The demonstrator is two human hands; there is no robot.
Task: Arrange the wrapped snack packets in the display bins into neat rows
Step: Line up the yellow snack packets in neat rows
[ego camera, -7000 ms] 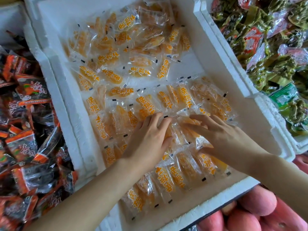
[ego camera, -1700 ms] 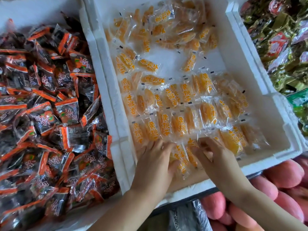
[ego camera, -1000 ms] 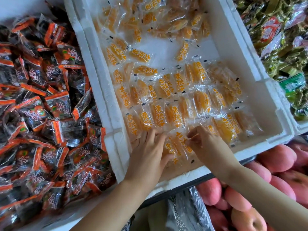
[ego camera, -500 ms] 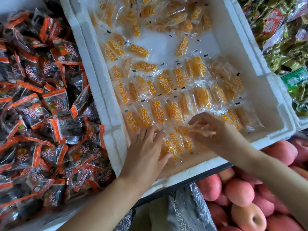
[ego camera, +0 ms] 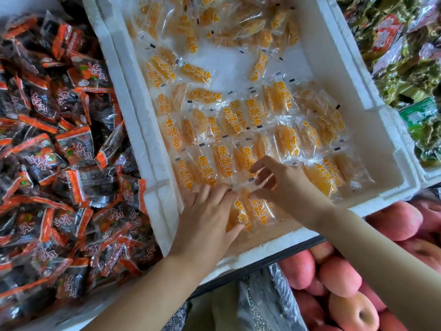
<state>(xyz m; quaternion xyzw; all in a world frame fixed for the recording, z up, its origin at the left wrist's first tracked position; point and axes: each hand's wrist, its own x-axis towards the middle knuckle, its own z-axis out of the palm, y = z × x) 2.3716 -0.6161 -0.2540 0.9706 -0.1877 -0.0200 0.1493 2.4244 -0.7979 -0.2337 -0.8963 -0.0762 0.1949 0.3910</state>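
A white foam bin (ego camera: 329, 75) holds clear packets of yellow dried peach (ego camera: 241, 130), set in rough rows across its near half and heaped loosely at the far end. My left hand (ego camera: 207, 218) lies flat, fingers spread, on the packets at the bin's near left corner. My right hand (ego camera: 284, 185) is just to its right, thumb and fingers pinching the edge of one clear packet (ego camera: 250, 181) above the nearest row (ego camera: 253, 211).
A bin of dark packets with orange ends (ego camera: 55, 149) fills the left side. Green and red wrapped snacks (ego camera: 405, 58) lie in a bin at the right. Pink peaches (ego camera: 338, 278) are piled below the foam bin's front rim.
My right hand has drawn back a little toward the near row with a packet pinched in its fingers. My left hand stays pressed flat on the near-left packets.
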